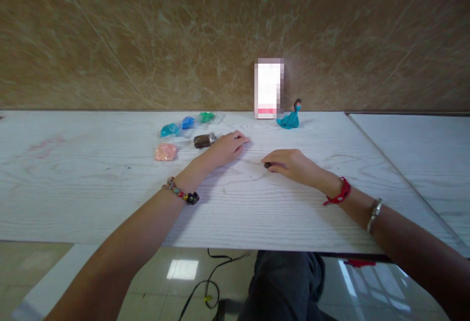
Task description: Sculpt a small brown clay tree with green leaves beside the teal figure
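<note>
My right hand [290,163] pinches a small dark brown lump, seemingly modelling clay [267,165], between thumb and fingers just above or on the white tabletop. To its left, my left hand [232,146] rests on the table with fingers stretched out and nothing visible in it. Beside that wrist lies a clear-wrapped pack of brown clay [202,140]. A small figure in a teal dress with dark hair [290,119] stands behind my right hand.
Clear bags of teal clay [170,129], blue clay [188,123], green clay [207,116] and pink clay [166,151] lie at the left. A blurred-out bright phone-like panel [269,88] leans on the marbled wall [147,32]. A black cable [207,282] lies on the floor.
</note>
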### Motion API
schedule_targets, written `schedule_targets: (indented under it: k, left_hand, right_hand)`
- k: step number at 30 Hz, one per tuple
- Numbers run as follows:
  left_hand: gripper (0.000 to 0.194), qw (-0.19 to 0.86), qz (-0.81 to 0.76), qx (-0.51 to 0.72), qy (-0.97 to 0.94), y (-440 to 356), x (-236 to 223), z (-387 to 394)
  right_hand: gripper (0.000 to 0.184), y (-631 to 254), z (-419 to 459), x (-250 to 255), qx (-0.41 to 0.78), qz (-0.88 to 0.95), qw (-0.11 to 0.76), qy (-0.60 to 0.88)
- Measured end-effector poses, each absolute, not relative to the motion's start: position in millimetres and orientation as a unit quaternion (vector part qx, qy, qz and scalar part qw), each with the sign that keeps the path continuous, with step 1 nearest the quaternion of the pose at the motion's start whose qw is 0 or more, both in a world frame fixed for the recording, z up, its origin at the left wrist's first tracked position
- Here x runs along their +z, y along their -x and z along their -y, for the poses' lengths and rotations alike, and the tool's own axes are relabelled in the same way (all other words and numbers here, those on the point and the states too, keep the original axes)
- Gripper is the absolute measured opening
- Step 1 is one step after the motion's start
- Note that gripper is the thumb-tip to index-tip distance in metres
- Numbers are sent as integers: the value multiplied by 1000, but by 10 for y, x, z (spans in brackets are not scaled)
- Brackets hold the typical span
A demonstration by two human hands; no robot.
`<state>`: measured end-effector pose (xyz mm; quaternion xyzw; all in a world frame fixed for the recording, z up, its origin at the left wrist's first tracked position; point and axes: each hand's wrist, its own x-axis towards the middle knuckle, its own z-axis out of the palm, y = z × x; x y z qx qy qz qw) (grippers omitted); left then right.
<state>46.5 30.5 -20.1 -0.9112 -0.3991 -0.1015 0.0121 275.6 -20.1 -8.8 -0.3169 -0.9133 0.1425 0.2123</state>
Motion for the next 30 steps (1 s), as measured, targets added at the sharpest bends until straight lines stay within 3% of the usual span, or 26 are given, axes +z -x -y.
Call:
schedule_targets:
  k: [18, 27, 30]
  left_hand:
    - [31, 16, 418, -86, 904, -516, -162, -236]
    - [32, 23, 409, -97, 907, -499, -190, -245]
    - [33, 30, 404, -95, 909, -493, -200, -254]
  right_hand:
    - [12, -2724, 150, -103, 107, 899, 229, 358]
    - [30, -2775, 142, -116, 71, 904, 214, 364]
    - [29, -2781, 157, -109, 50, 914, 207, 347]
